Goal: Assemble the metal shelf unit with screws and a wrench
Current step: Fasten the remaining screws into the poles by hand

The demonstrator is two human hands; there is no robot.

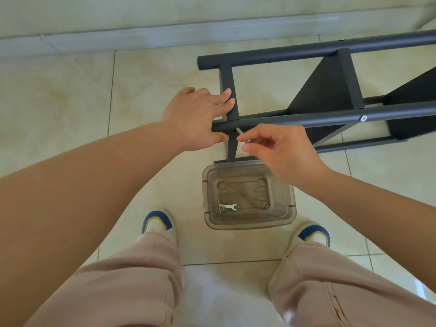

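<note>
The metal shelf unit (330, 90) is lying on its side on the tiled floor (70, 102), running off the right edge so that most of it is cut off from sight. Its near tube is partly covered by the left hand (195, 116), which is gripping the frame at its left end, fingers wrapping over the flat crossbar and thumb tucking under the tube. Just right of that thumb, the screw (241, 133) is pointing its tip at a small hole in the tube; its head is hiding behind the fingertips of the right hand (280, 152), which is pinching it. Whether the tip is already entering the hole is hard to make out.

Nearer, between the person's feet, a clear plastic container (249, 197) is sitting on the floor, its far rim just beside the shelf's end. A small wrench (228, 206) is lying inside at the left, with another screw beside it and a tiny piece of hardware at the right that is too small to identify.

Pale glossy tiles are stretching away to a grey baseboard (165, 36) along the far wall.
</note>
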